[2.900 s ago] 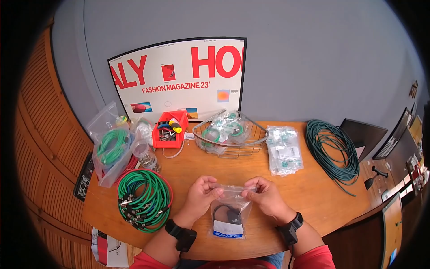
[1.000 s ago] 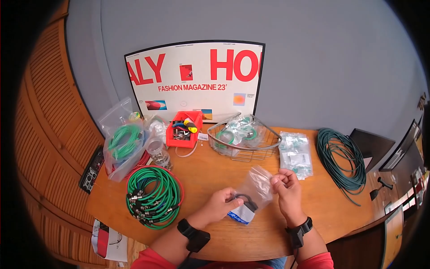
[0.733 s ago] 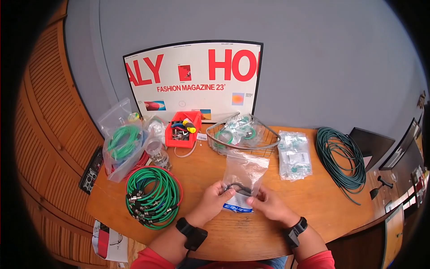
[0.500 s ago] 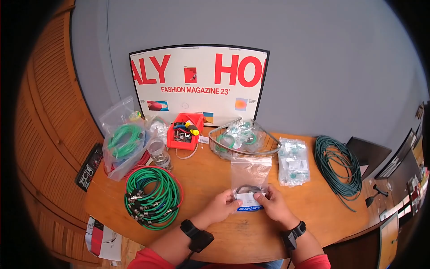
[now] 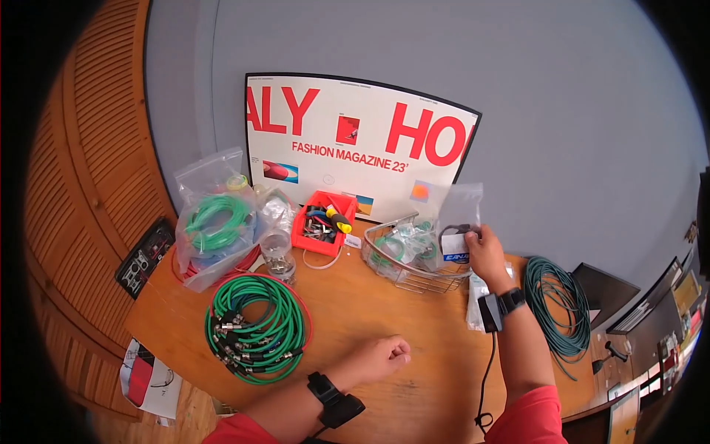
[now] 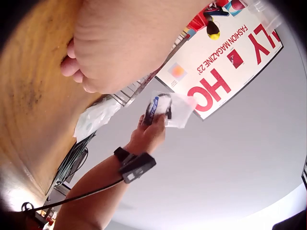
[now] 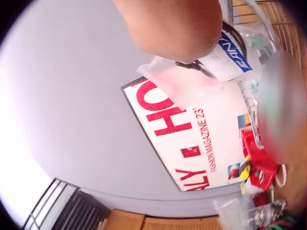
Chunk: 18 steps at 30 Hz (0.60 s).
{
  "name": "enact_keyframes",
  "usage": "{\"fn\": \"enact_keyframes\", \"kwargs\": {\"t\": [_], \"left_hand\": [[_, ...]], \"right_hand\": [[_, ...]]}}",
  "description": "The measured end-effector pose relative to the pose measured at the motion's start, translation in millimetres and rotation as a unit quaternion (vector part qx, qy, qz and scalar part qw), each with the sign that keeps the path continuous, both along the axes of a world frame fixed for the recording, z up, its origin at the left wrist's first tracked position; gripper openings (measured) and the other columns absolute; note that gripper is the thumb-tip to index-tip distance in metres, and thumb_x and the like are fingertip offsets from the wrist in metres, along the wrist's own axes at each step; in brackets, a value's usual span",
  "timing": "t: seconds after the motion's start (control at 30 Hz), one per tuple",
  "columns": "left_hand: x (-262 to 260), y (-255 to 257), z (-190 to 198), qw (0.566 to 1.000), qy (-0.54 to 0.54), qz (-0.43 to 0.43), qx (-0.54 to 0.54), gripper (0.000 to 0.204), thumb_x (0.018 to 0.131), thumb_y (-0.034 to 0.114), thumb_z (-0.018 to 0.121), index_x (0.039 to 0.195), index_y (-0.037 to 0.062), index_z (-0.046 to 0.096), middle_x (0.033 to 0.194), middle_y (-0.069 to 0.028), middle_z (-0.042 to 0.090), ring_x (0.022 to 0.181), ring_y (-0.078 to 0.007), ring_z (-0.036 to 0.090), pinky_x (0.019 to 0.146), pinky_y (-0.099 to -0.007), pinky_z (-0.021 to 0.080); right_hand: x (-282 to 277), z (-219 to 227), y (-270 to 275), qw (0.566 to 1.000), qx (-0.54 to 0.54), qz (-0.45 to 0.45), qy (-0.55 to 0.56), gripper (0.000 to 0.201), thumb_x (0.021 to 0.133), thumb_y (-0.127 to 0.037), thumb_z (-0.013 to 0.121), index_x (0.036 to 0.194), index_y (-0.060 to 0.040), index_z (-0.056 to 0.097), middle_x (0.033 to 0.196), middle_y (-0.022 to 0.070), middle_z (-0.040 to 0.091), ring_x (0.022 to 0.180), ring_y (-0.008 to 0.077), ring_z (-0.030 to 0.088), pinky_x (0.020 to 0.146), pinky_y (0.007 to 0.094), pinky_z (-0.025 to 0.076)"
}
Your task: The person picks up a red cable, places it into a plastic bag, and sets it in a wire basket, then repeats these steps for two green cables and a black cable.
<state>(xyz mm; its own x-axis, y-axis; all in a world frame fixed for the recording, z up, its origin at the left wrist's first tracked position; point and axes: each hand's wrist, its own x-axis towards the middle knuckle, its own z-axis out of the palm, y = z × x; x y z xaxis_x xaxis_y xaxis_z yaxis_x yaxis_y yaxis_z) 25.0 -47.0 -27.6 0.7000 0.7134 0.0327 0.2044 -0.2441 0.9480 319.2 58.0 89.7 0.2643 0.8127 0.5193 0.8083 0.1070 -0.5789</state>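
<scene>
My right hand [image 5: 488,255] pinches a clear zip bag [image 5: 462,203] near its lower right side, thumb in front. Inside are a short dark cable and a white label [image 7: 225,62] with a blue band. The bag is held upright over the right end of the wire corner basket [image 5: 436,274], which has bagged green-and-clear items in it. My left hand [image 5: 383,357] is above the front middle of the table, its fingers loosely curled around nothing. In the left wrist view, the right hand [image 6: 148,136] shows raised with the bag.
Flat clear packets [image 5: 477,307] lie under the right wrist, beside a dark green cable coil [image 5: 536,296]. On the left are a green cable coil [image 5: 290,318], a clear jar [image 5: 279,259], a bagged green cable [image 5: 218,222] and a red bin [image 5: 303,240]. A framed poster [image 5: 329,118] stands behind.
Both hands held the bag over the table's front middle. The left hand has let go and stayed there; the right has carried the bag up and right to the basket. The view has turned slightly.
</scene>
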Motion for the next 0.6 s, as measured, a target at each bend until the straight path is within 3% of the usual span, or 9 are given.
{"fn": "enact_keyframes", "kwargs": {"t": [0.03,0.1,0.17,0.23,0.27,0.37,0.4,0.47,0.6], "left_hand": [[0,1,-1,1.000,0.003,-0.003,-0.004,0.025,0.096,0.019,0.066,0.111,-0.0014,0.063,0.095,-0.0117,0.072,0.083,-0.0169,0.070,0.076,-0.0318,0.055],[-1,1,-1,1.000,0.003,-0.001,0.012,0.025,0.096,0.020,0.066,0.110,-0.0010,0.064,0.095,-0.0118,0.072,0.083,-0.0172,0.070,0.076,-0.0320,0.055],[-2,1,2,1.000,0.004,0.000,0.025,0.026,0.096,0.021,0.066,0.110,-0.0006,0.064,0.096,-0.0119,0.072,0.084,-0.0175,0.069,0.077,-0.0322,0.055],[-2,1,5,1.000,0.013,-0.005,0.019,0.028,0.096,0.024,0.066,0.110,-0.0003,0.065,0.096,-0.0115,0.073,0.085,-0.0181,0.069,0.077,-0.0327,0.055],[-2,1,6,1.000,0.014,-0.005,0.018,0.028,0.096,0.024,0.066,0.110,-0.0003,0.065,0.096,-0.0115,0.073,0.085,-0.0181,0.069,0.077,-0.0327,0.055],[-3,1,7,0.999,0.021,-0.001,0.038,0.029,0.096,0.025,0.066,0.111,-0.0001,0.065,0.096,-0.0117,0.073,0.085,-0.0193,0.068,0.078,-0.0334,0.055],[-3,1,7,0.999,0.016,0.000,0.040,0.029,0.096,0.025,0.066,0.111,0.0000,0.065,0.096,-0.0118,0.072,0.085,-0.0198,0.069,0.078,-0.0338,0.055],[-2,0,5,0.999,0.015,0.006,0.037,0.029,0.096,0.025,0.066,0.111,0.0001,0.065,0.095,-0.0119,0.072,0.085,-0.0203,0.069,0.078,-0.0341,0.055],[-2,1,2,0.999,0.008,0.011,0.052,0.028,0.095,0.025,0.066,0.110,0.0016,0.065,0.095,-0.0127,0.072,0.086,-0.0223,0.069,0.078,-0.0350,0.055]], "right_hand": [[6,-5,13,1.000,0.001,0.003,0.000,0.031,0.097,-0.024,0.058,0.112,0.0022,0.063,0.097,0.0254,0.069,0.090,0.0394,0.068,0.080,0.0450,0.052],[11,-11,32,0.979,-0.142,0.004,-0.144,0.032,0.095,-0.025,0.058,0.108,0.0039,0.064,0.098,0.0279,0.069,0.093,0.0422,0.067,0.083,0.0462,0.052],[10,-14,41,0.961,-0.233,0.035,-0.146,0.034,0.092,-0.025,0.058,0.109,0.0048,0.064,0.098,0.0292,0.069,0.096,0.0440,0.066,0.086,0.0481,0.052],[9,-21,50,0.889,-0.333,0.058,-0.307,0.035,0.090,-0.026,0.060,0.110,0.0020,0.065,0.102,0.0261,0.070,0.097,0.0424,0.067,0.087,0.0480,0.052],[3,-22,51,0.889,-0.334,0.060,-0.307,0.035,0.090,-0.026,0.060,0.110,0.0020,0.065,0.102,0.0261,0.070,0.097,0.0424,0.067,0.087,0.0480,0.052],[-28,-20,50,0.900,-0.159,-0.085,-0.396,0.034,0.082,-0.025,0.070,0.111,-0.0077,0.070,0.116,0.0166,0.070,0.107,0.0341,0.068,0.093,0.0467,0.053],[-32,-19,50,0.901,-0.160,-0.082,-0.396,0.034,0.082,-0.025,0.070,0.111,-0.0077,0.070,0.116,0.0166,0.070,0.107,0.0341,0.068,0.093,0.0467,0.053],[-44,-19,48,0.927,-0.234,0.047,-0.289,0.040,0.078,-0.026,0.074,0.114,-0.0089,0.070,0.117,0.0181,0.070,0.109,0.0344,0.067,0.095,0.0440,0.052],[-41,-19,56,0.898,-0.352,0.067,-0.256,0.053,0.069,-0.029,0.079,0.117,-0.0076,0.071,0.120,0.0218,0.068,0.112,0.0356,0.065,0.097,0.0404,0.051]]}}
